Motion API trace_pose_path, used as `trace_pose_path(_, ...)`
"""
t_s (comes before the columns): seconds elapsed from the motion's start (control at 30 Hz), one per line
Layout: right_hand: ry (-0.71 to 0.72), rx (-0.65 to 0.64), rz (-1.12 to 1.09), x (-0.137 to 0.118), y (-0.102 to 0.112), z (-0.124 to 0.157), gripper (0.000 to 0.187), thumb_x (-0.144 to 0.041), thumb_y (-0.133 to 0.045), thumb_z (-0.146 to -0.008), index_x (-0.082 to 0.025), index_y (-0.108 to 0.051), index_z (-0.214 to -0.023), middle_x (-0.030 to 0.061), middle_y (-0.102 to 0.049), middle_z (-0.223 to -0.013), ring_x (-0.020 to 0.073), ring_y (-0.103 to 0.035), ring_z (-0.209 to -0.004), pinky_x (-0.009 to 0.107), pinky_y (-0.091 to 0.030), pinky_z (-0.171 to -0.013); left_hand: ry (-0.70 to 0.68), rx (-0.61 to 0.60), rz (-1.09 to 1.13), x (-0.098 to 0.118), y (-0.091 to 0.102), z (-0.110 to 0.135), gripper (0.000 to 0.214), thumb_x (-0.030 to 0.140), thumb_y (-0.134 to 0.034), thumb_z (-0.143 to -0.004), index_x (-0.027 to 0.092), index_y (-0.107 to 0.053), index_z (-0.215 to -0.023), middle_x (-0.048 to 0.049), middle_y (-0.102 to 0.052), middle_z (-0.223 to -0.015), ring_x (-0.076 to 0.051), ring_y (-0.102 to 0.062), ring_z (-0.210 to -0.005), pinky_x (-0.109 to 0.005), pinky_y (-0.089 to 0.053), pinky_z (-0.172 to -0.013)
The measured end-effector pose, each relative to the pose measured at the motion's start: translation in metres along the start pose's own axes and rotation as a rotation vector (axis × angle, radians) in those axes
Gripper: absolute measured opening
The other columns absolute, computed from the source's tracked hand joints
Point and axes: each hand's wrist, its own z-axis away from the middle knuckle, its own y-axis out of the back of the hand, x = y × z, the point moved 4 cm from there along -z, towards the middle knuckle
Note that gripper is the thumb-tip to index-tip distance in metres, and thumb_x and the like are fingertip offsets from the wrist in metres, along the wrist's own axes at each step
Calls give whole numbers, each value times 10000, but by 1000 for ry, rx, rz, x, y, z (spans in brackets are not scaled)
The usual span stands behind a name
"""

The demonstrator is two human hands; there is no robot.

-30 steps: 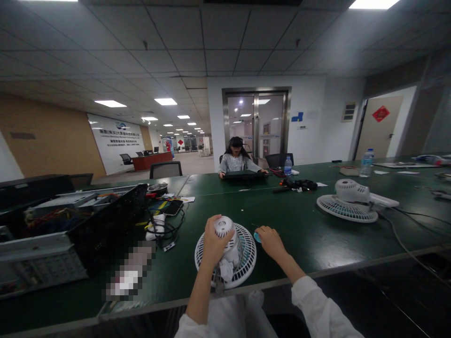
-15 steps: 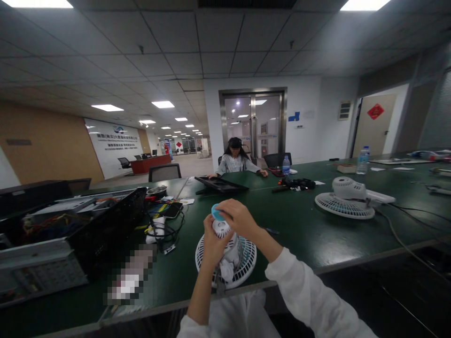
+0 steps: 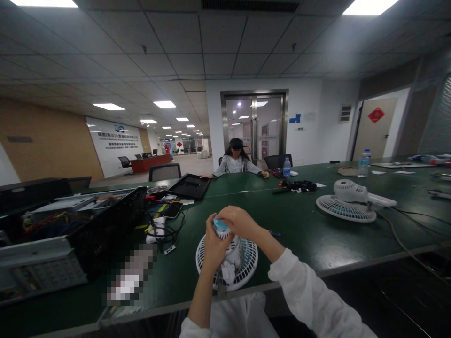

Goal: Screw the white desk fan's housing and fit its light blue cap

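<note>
A white electric fan [image 3: 249,268] lies grille-down at the front edge of the green table, its motor housing pointing up. My left hand [image 3: 213,248] is wrapped around the upper part of that housing from the left. From the right, my right hand [image 3: 240,222] grips a light blue round cap [image 3: 220,225] between its fingers. The cap now sits at the top of the housing; whether it is seated is hidden by my fingers. Light blue blades show faintly through the grille.
An open computer case [image 3: 105,234] fills the left side, with cables [image 3: 172,230] beside it. Across the table a person [image 3: 237,162] sits near a black panel [image 3: 190,186]. A second fan [image 3: 347,209] lies to the right. Water bottles [image 3: 363,163] stand farther back.
My right hand has brought the blue cap down onto the fan housing, and it tilts less. Across the table, the black panel has moved left and lies flatter, the person's hand beside it.
</note>
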Motion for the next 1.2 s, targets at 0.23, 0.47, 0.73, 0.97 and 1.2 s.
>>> trace_pose_path(0.23,-62,-111,-37,2,3,1,233,-38,-547,-792,-145,-673,-956,75,-700,-983,186,-619,-939,306,-459,-870,-2,-8,3,-5,-1,-1,599,250,-685,-624,187,-415,-1155,-91,-520,-1170,-245,-497,-1113,-416,-366,-980)
trace_pose_path(0.47,-49,-148,9,-4,3,0,217,-54,-535,-812,-140,-666,-962,74,-690,-999,187,-601,-960,309,-435,-898,-14,5,-2,-4,0,-2,586,236,-681,-613,190,-432,-1141,-81,-531,-1146,-242,-508,-1093,-410,-374,-969)
trace_pose_path(0.73,-42,-188,20,-7,5,-2,220,-62,-522,-826,-143,-662,-975,73,-685,-1014,185,-596,-976,300,-430,-889,-7,-1,-21,-2,0,-1,571,240,-680,-615,189,-438,-1130,-81,-540,-1131,-239,-512,-1079,-403,-380,-956)
trace_pose_path(0.97,-55,-219,37,-11,9,-3,197,-65,-552,-810,-157,-664,-943,65,-683,-1005,186,-597,-977,308,-426,-886,-26,1,-13,-1,1,0,560,211,-677,-613,200,-456,-1127,-61,-549,-1113,-229,-520,-1056,-394,-385,-945)
trace_pose_path(1.2,-56,-228,30,-10,10,-2,185,-80,-566,-808,-161,-661,-944,62,-680,-1001,187,-596,-976,295,-437,-863,-24,10,-20,-1,1,-1,557,214,-684,-604,187,-460,-1113,-74,-551,-1103,-238,-522,-1054,-404,-389,-944)
